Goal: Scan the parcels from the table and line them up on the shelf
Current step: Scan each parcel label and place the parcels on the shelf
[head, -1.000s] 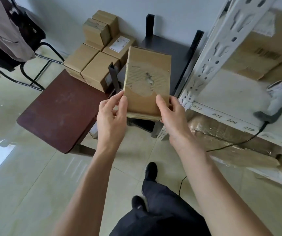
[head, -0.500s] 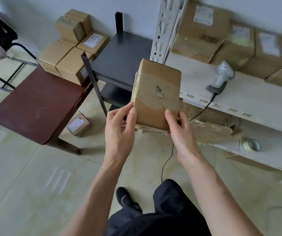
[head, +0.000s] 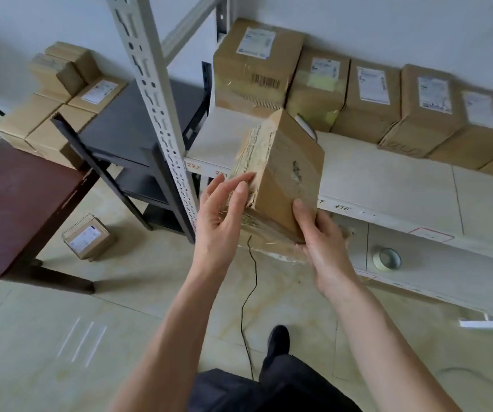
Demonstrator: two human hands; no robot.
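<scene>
A person looks down at both bare hands holding a cardboard parcel [head: 281, 173] in the air, in front of the edge of a pale shelf [head: 388, 185]. The parcel is a brown rectangular box, tilted so one corner points up and away. Its broad face is plain, scuffed cardboard with a small torn patch. The narrow side facing left is covered in wrinkled, yellowed clear tape, frayed along the edges.

The left hand [head: 220, 217] is mostly open, fingers spread and gently curved, with its fingertips [head: 243, 185] pressed flat against the taped side. The right hand [head: 324, 248] cups the lower right corner from beneath, thumb lying up along the broad face, fingers hidden behind the box. The parcel sits between the two hands, above and beyond both wrists.

The shelf is smooth, off-white board with small number labels along its front lip, carried by a white metal post [head: 156, 93] punched with slots. Along the back of the shelf stands a row of brown boxes [head: 370, 105], taped and bearing white paper labels. A roll of tape [head: 386, 258] lies on the lower board.

To the left is a dark reddish table [head: 16, 203] with a dull surface, and more boxes [head: 55, 114] stacked at its far end. One small box [head: 87, 236] sits on the glossy tiled floor.
</scene>
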